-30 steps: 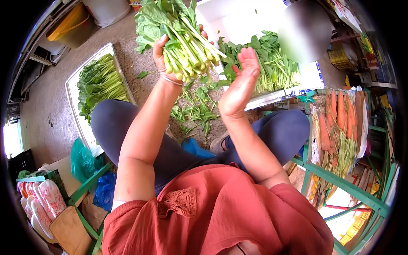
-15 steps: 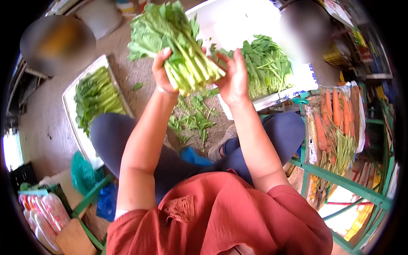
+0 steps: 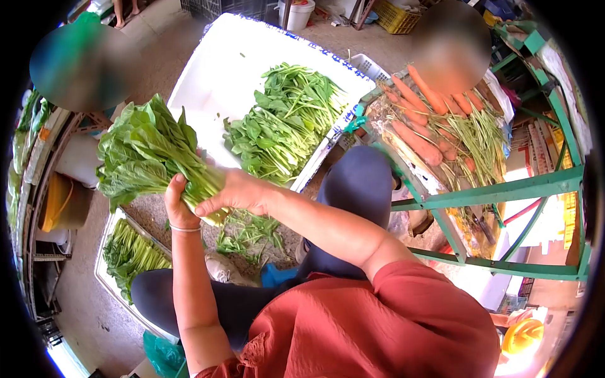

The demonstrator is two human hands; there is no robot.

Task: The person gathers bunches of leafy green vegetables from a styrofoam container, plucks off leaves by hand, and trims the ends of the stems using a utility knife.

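Note:
A thick bunch of leafy greens (image 3: 148, 151) is up in front of me, its leaves to the left and pale stems to the lower right. My left hand (image 3: 179, 200), with a bracelet at the wrist, is closed around the stems from below. Over the stem end, my right hand (image 3: 239, 192) is wrapped with its thumb across the front. Beyond my hands, a white foam box (image 3: 208, 75) holds more greens (image 3: 283, 126). Below left, a white tray (image 3: 106, 286) carries another row of greens (image 3: 132, 252).
Loose leaves (image 3: 249, 236) lie on the floor between my feet. To the right, carrots (image 3: 419, 142) rest on a green metal-framed stand (image 3: 504, 189). A shelf (image 3: 28, 208) and a bucket (image 3: 66, 201) stand at the left. A yellow crate (image 3: 397, 17) is at the back.
My view has turned right. The bunch has moved left and lower in view, its leaves now pointing left. My right hand, open beside the stems before, has closed on them.

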